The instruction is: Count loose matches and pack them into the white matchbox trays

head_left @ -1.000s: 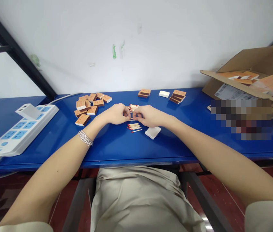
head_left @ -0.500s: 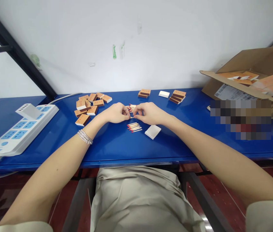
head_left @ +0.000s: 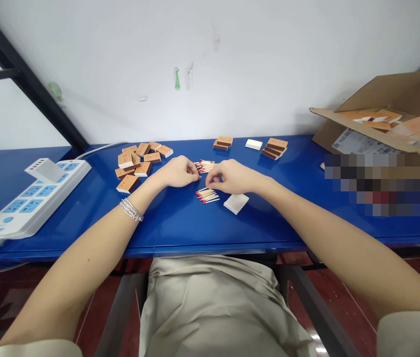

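My left hand [head_left: 182, 171], with a silver bracelet [head_left: 131, 209] at its wrist, is closed in a pinch beside a loose pile of red-tipped matches [head_left: 205, 165]. A small match end [head_left: 200, 177] shows at its fingertips. My right hand [head_left: 228, 177] has thumb and fingers drawn together over the upper edge of a nearer row of matches [head_left: 208, 196]. What lies between those fingertips is too small to make out. Just right of the row lies a white matchbox tray [head_left: 236, 203] on the blue table [head_left: 180, 228].
A heap of orange matchboxes [head_left: 135, 163] lies left of my hands. Behind stand two stacked matchboxes [head_left: 223, 143], a white tray [head_left: 253, 144] and more matchboxes [head_left: 274, 148]. A cardboard box [head_left: 321, 121] with matchboxes is at right, a power strip [head_left: 34, 203] at left.
My hands have come apart from a match held between them. The right hand has moved slightly nearer, onto the edge of the match row; the left has stayed almost in place.
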The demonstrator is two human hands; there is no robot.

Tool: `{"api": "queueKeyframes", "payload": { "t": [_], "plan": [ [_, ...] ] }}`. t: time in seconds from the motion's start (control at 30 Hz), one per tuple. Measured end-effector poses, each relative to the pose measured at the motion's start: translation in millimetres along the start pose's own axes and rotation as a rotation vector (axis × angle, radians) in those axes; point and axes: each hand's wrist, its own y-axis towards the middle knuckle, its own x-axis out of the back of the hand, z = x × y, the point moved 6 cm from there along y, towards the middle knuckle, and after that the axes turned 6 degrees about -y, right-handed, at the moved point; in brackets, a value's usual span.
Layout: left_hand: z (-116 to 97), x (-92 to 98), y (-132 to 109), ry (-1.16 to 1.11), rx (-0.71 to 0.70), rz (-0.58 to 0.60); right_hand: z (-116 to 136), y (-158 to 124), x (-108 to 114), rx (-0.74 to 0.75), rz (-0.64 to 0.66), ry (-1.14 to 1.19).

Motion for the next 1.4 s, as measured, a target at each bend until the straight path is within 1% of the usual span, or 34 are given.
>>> {"api": "queueKeyframes", "payload": {
  "t": [0.07, 0.13, 0.23, 0.3, 0.37, 0.5, 0.6, 0.7, 0.83, 0.9, 1.0, 1.07, 1.2, 1.4],
  "plan": [
    [-3, -0.3, -1, 0.01, -0.007, 0.0, 1, 0, 1, 0.016, 0.019, 0.011],
    [-6, 0.0, -3, 0.029, 0.006, -0.005, 0, 0, 1, 0.024, 0.011, 0.015],
    [-12, -0.6, -6, 0.018, 0.008, -0.001, -5, 2, 2, -0.012, -0.064, 0.023],
    [-16, -2.1, -8, -0.028, -0.017, 0.013, -8, 3, 2, -0.048, -0.13, 0.04],
    [-18, -3.4, -9, -0.064, -0.044, 0.023, -10, 5, -1, -0.052, -0.167, 0.049],
    [-15, -2.5, -7, -0.067, -0.04, 0.017, -9, 7, -7, -0.041, -0.147, 0.035],
    [-6, 5.0, -4, -0.059, -0.007, -0.057, -8, 5, -5, -0.045, -0.108, 0.025],
    [1, 12.3, -1, -0.019, 0.032, -0.131, -3, 2, -1, -0.016, -0.041, 0.011],
    [3, 14.2, -1, 0.06, 0.057, -0.162, -3, -1, 4, -0.006, 0.021, 0.007],
    [3, 13.3, -2, 0.078, 0.056, -0.165, -11, 0, 5, -0.047, -0.017, 0.004],
    [3, 12.1, -2, 0.092, 0.059, -0.166, -25, 4, 6, -0.126, -0.146, -0.044],
    [4, 11.8, -1, 0.102, 0.057, -0.166, -30, 6, 4, -0.149, -0.196, -0.087],
    [5, 12.0, 0, 0.11, 0.049, -0.168, -30, 11, -2, -0.157, -0.196, -0.113],
    [5, 11.4, 0, 0.098, 0.043, -0.162, -23, 9, -1, -0.141, -0.17, -0.105]
  ]
}}
